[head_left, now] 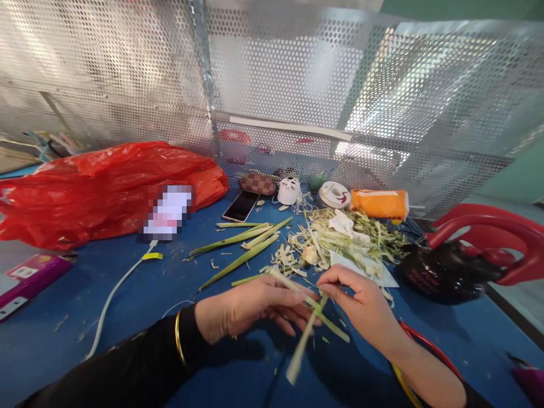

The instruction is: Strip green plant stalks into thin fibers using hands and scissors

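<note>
Two pale green leaf strips cross each other between my hands. One strip [336, 330] runs from my left thumb down to the right. The other strip [300, 357] slants down toward me from the right fingertips. My left hand [259, 303] is closed on the crossed strips, thumb on top and the other fingers curled beneath. My right hand [361, 300] pinches the upper end of the slanting strip between thumb and forefinger. Just beyond my left hand, several long green leaf blades [240, 263] lie on the blue tabletop [140, 314].
A heap of plant scraps [374, 235] lies beyond my right hand, near a black pot [450, 272] and red chair [527, 232]. Behind are a roll of tape [334, 195], an orange packet [379, 204] and a dark phone [241, 205]. A red plastic bag [106, 187] spreads left.
</note>
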{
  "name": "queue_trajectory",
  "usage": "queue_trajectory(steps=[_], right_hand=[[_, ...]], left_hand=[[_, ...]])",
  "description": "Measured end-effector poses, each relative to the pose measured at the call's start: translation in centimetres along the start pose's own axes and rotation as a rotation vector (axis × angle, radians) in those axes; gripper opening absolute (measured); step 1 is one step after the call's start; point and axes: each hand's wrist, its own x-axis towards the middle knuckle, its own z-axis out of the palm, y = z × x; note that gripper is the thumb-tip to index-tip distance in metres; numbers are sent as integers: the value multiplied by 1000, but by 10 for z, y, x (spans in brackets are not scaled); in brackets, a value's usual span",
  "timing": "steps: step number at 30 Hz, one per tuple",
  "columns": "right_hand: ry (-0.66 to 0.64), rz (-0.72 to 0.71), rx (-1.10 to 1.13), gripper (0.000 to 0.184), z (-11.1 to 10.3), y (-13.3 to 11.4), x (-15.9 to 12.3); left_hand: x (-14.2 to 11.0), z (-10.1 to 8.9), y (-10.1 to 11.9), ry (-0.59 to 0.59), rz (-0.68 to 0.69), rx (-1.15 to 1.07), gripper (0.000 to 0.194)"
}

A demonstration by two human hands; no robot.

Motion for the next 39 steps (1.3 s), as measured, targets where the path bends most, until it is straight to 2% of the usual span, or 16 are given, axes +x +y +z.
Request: queue_trajectory(steps=[2,4,8,10,14,16,18,20,22,25,28,32,35,37,39], right_hand=[[16,75,65,13,4,-3,-1],[20,159,147,13,9,-6,-3],[23,280,271,14,19,-9,-5],[68,311,285,15,20,-8,-5],[189,360,291,40,17,0,-1],[161,414,313,48,15,2,0],[59,431,274,39,15,1,0],[-59,375,159,28,17,-2,-2],[-124,279,49,31,20,-5,-5],[-136,186,-17,29,24,-9,-9],[-130,162,-41,31,24,-10,-10],[-139,125,-76,30,23,-10,-9],[-164,17,-148,28,23,-11,-11],[-71,-127,-247,24,22,-12,-13],[110,-295,-363,16,18,-13,-15]], left_hand=[[5,5,-5,171,43,77,41],[11,11,-11,277,58,119,37],[16,21,-19,334,81,35,25],[16,22,-21,379,81,-34,22],[16,17,-20,535,78,-181,26],[16,15,-19,599,93,-221,25],[16,14,-19,637,122,-243,22],[17,13,-20,651,147,-235,20],[17,14,-21,647,162,-213,20],[16,13,-22,587,155,-235,25],[16,13,-20,524,143,-281,31],[17,13,-20,599,173,-266,28],[18,14,-23,653,198,-239,24],[18,14,-23,661,183,-194,24],[18,15,-22,646,149,-126,24]])
